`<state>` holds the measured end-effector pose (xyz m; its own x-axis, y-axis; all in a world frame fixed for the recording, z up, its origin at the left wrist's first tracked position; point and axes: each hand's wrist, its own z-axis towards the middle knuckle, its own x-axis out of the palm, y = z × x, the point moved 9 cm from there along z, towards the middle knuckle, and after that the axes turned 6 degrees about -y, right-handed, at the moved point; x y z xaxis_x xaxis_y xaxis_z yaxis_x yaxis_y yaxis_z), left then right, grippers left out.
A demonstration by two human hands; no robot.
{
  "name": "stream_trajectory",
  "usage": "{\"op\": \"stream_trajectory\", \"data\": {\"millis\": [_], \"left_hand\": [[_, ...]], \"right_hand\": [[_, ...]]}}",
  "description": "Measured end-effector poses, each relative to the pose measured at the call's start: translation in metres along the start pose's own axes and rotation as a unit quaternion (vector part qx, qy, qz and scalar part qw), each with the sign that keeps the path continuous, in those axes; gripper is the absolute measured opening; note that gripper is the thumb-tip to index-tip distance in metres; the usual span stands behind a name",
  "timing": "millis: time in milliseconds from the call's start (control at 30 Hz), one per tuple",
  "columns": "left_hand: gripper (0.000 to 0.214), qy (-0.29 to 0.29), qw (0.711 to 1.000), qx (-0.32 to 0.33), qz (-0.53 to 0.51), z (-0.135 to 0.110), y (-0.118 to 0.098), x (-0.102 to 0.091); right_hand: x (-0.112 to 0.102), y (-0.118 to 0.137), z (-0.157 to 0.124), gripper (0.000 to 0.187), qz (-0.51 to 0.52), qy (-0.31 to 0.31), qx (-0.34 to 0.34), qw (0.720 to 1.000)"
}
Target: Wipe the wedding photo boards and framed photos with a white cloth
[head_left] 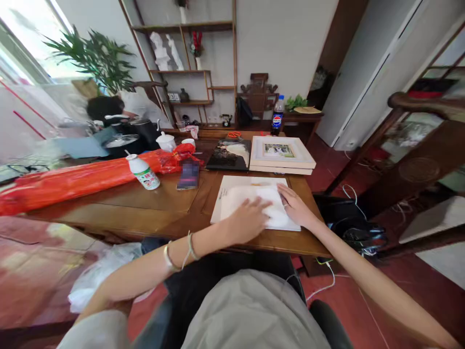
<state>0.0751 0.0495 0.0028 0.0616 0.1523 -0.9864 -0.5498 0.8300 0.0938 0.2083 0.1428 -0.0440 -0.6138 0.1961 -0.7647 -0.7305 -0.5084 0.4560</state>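
The left grip (249, 220), fingers spread and blurred, is over a flat white item (228, 208) on the wooden counter (170, 206); the right grip (296, 208) lies at its right edge. Beyond are a dark panel (223, 157) and a pale picture frame (303, 157); leftward, a phone (188, 175).

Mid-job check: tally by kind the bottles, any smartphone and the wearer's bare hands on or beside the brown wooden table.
Bottles: 2 (white bottle with green band; dark cola bottle with blue cap)
Flat dark smartphone: 1
Bare hands: 2 (left hand, right hand, both at the flat white rectangular item)
Total: 5
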Motion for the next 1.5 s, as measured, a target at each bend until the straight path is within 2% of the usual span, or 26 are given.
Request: {"op": "stream_trajectory", "data": {"millis": [133,233,367,567,667,767,900,1000,1067,1133,1200,1267,1500], "left_hand": [[0.029,-0.012,0.998,-0.065,0.009,0.042,0.051,0.010],[0.033,-0.019,0.995,-0.099,0.021,0.060,0.064,0.014],[0.032,-0.006,0.992,-0.106,0.063,0.056,0.043,0.014],[0.026,-0.009,0.996,-0.035,0.082,0.007,-0.026,0.000],[0.025,-0.029,0.998,0.002,0.051,-0.011,-0.037,-0.006],[0.024,-0.040,0.999,-0.004,0.003,-0.010,-0.009,-0.005],[0.026,-0.058,0.995,-0.022,-0.075,0.006,0.062,0.004],[0.030,-0.081,0.992,-0.056,-0.082,0.012,0.113,0.009],[0.031,-0.089,0.990,-0.078,-0.075,0.011,0.135,0.014],[0.029,-0.090,0.990,-0.086,-0.072,0.009,0.143,0.016],[0.027,-0.083,0.990,-0.085,-0.071,0.003,0.140,0.016],[0.027,-0.069,0.992,-0.078,-0.071,-0.007,0.126,0.010],[0.022,-0.025,0.993,-0.003,-0.114,-0.067,0.038,-0.020]], "right_hand": [[-0.003,0.004,0.001,0.049,0.012,-0.017,-0.011,1.000],[-0.005,0.006,0.001,0.048,0.019,-0.029,-0.021,0.999],[-0.003,0.004,0.001,0.055,0.027,-0.017,-0.021,0.999],[-0.001,-0.001,0.000,0.053,0.025,0.001,0.007,1.000],[-0.001,0.000,0.000,0.052,0.027,0.002,0.004,1.000],[-0.003,0.003,0.001,0.049,0.023,-0.006,0.001,1.000],[-0.004,0.004,0.001,0.048,0.013,-0.010,0.011,1.000],[-0.003,0.003,0.001,0.049,0.011,-0.005,0.023,1.000],[-0.003,0.002,0.001,0.048,0.014,-0.005,0.026,1.000],[-0.004,0.002,0.001,0.048,0.018,-0.006,0.025,1.000],[-0.003,0.002,0.001,0.048,0.017,-0.005,0.023,1.000],[-0.002,0.001,0.001,0.050,0.014,-0.002,0.025,1.000],[-0.004,0.002,0.001,0.048,0.012,-0.006,0.026,1.000]]}}
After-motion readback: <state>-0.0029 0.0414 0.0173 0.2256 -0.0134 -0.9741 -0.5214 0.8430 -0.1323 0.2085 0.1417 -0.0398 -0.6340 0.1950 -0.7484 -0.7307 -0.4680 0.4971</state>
